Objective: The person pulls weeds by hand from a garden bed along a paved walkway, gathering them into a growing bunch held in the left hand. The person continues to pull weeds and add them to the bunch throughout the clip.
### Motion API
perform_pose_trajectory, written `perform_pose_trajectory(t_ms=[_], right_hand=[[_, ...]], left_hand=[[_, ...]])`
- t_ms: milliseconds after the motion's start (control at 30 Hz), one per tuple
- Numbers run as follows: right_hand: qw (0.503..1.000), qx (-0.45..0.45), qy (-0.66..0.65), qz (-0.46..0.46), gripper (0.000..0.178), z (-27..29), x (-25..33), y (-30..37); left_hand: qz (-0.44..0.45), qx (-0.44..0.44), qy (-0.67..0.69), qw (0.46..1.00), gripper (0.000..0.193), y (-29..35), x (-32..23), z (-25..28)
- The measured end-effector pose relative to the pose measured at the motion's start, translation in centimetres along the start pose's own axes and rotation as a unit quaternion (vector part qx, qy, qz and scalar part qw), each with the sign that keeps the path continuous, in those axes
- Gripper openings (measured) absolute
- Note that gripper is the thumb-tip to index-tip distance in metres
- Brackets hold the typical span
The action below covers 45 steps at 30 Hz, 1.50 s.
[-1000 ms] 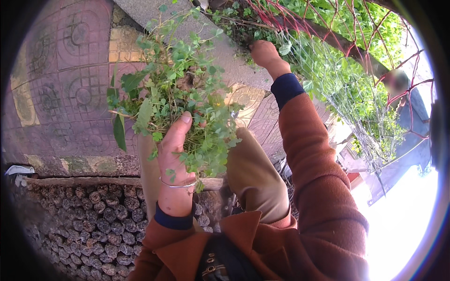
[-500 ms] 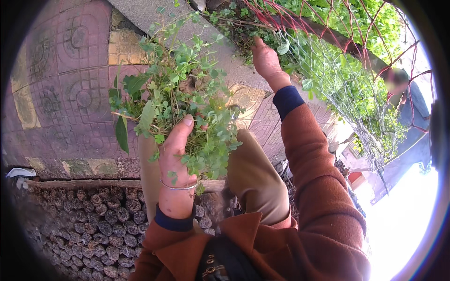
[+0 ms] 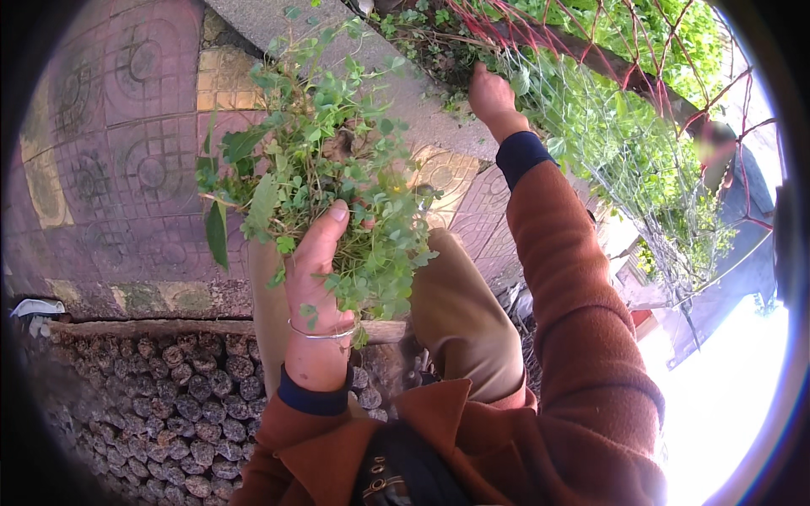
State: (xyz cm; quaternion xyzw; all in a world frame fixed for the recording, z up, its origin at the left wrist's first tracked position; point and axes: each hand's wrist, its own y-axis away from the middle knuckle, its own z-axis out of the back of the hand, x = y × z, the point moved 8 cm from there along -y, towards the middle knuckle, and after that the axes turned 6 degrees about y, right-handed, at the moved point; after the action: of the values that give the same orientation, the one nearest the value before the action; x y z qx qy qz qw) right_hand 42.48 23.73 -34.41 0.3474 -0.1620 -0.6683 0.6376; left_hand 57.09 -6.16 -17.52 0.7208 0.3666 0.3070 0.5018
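Note:
My left hand (image 3: 319, 261) is closed round a big loose bunch of leafy green weeds (image 3: 337, 160), many with small clover-like leaves. Stems and a few broader leaves hang out on its left side, and my thumb lies across the front. Farther off to the right, my right hand (image 3: 494, 97) reaches into a planted bed beyond the grey kerb (image 3: 388, 80). Its fingers are bent down among low green plants (image 3: 439, 51); whatever they grip is hidden by the hand.
Pale netting (image 3: 607, 160) and red cords (image 3: 582, 42) edge the bed right of my right hand. Purple and yellow paving tiles (image 3: 143, 177) spread at left. Stacked dark round-ended pieces (image 3: 186, 405) lie below. Another person (image 3: 742, 202) is at far right.
My right hand has moved slightly right and down into the plants, its fingers now lower among the leaves. My left hand keeps the bunch in nearly the same place.

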Motion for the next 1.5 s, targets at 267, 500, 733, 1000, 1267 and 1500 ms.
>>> perform_pose_trajectory(t_ms=[267,500,733,1000,1267,1500], right_hand=[[1.0,-0.002,0.017,-0.003,0.022,0.0,-0.5,-1.9],[0.996,0.023,0.063,0.054,0.026,-0.5,1.5,-2.6],[0.98,-0.085,-0.183,0.001,0.029,-1.2,-1.2,-0.3],[0.958,-0.074,-0.266,0.081,0.017,-2.0,5.4,7.7],[0.938,-0.197,-0.284,-0.032,0.016,-1.2,-1.0,2.6],[0.984,-0.074,-0.139,-0.08,0.036,-0.6,-1.5,-0.9]], left_hand=[[0.031,0.025,0.036,0.999,0.03,0.3,0.1,-0.9],[-0.006,0.008,0.005,1.0,0.033,0.1,0.1,-1.1],[0.007,0.002,-0.002,1.0,0.031,0.0,0.3,-0.9],[-0.035,-0.046,-0.036,0.998,0.027,0.1,0.0,-0.4],[-0.019,-0.036,-0.025,0.999,0.027,0.1,0.4,-0.6],[-0.04,-0.056,-0.04,0.997,0.029,0.4,0.3,-0.6]])
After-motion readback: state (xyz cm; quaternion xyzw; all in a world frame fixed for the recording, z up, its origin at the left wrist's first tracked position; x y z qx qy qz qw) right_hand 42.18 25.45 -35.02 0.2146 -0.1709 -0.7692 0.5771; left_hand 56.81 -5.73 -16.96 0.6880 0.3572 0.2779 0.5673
